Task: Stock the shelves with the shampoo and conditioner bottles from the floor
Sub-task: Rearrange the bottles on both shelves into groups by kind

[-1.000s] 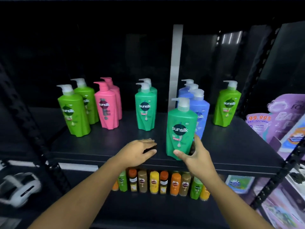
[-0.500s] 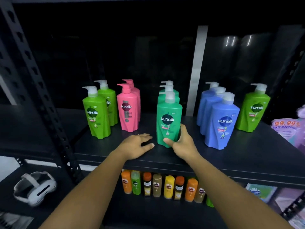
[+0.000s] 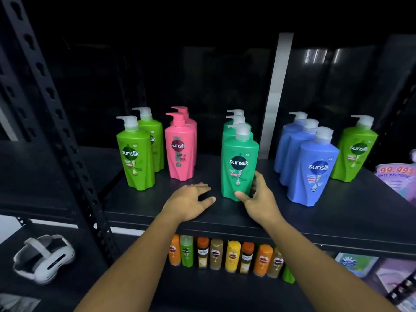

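A teal green pump bottle [image 3: 239, 163] stands upright on the dark shelf [image 3: 337, 217], at the front of a row of three teal bottles. My right hand [image 3: 258, 199] grips its lower right side, thumb across the front of its base. My left hand [image 3: 191, 200] rests palm down on the shelf just left of that bottle, fingers relaxed, holding nothing. Two lime green bottles [image 3: 136, 154] and two pink bottles [image 3: 180, 146] stand to the left. Three blue bottles [image 3: 313, 167] and a lime green bottle [image 3: 355, 152] stand to the right.
A perforated black upright [image 3: 54, 113] runs down the left side. Several small orange, yellow and green bottles [image 3: 227, 255] line the shelf below. A white headset [image 3: 42, 257] lies on the lower left shelf. Purple packets [image 3: 396, 176] sit at the right edge.
My right hand slid the teal bottle left, from in front of the blue bottles into line in front of the other teal ones. My left hand stayed flat on the shelf.
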A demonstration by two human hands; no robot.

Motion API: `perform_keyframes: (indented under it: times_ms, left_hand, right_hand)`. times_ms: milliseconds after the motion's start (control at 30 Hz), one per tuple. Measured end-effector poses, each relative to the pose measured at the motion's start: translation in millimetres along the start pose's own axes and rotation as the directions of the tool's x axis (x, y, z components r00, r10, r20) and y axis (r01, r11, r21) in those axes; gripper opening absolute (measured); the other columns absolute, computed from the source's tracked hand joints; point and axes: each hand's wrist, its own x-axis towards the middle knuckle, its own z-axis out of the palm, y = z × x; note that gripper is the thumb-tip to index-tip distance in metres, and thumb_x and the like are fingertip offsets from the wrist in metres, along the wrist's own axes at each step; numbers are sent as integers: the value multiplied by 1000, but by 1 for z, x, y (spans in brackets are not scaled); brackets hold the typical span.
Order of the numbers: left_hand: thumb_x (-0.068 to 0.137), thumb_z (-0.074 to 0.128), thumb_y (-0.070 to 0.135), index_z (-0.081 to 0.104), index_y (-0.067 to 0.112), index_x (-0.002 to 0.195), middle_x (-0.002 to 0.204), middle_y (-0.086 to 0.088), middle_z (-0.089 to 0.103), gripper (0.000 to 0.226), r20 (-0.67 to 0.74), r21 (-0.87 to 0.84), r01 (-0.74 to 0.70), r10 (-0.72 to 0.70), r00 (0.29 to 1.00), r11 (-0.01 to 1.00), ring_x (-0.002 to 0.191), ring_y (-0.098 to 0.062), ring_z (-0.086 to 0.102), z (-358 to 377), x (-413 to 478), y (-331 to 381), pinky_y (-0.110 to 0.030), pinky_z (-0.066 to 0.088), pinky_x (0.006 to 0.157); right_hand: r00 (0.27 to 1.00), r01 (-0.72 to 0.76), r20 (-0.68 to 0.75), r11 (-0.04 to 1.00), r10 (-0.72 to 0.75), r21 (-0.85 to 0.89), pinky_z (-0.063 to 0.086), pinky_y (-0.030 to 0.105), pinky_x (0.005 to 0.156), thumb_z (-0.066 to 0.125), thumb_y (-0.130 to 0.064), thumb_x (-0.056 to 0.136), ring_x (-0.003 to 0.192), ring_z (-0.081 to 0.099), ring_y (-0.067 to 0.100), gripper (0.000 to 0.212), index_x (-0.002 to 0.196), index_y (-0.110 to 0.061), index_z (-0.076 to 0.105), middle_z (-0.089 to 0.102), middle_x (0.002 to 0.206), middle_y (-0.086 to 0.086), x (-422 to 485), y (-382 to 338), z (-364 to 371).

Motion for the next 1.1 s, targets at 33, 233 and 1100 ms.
perform_keyframes:
  times_ms: [33,233,1100]
  left_hand:
    - [96,51,63,49,33,150,161,14,36,62,-2,7,-4,4,1000,1000,149,-6,30,0,0,0,-31,24,123]
    - [98,48,62,48,33,150,161,14,36,61,-13,38,-5,6,1000,999,150,-8,30,1,-1,0,-35,26,124]
    - [95,54,44,71,21,100,101,3,72,29,-433,162,54,21,901,985,92,-23,68,-53,-70,-59,-36,55,74]
  right_hand:
    - [1000,-2,-6,1000,2,-4,39,15,92,78,-16,88,114,52,0,72,146,-30,38,56,121,-20,0,-1,0]
    - [999,13,-40,999,-14,-30,44,21,99,82,-24,85,116,55,2,69,144,-28,45,60,120,-19,-2,-3,0]
    - [735,669,599,489,-318,-560,25,28,122,28,-52,105,148,31,8,56,154,-26,41,38,160,-7,-17,-1,17]
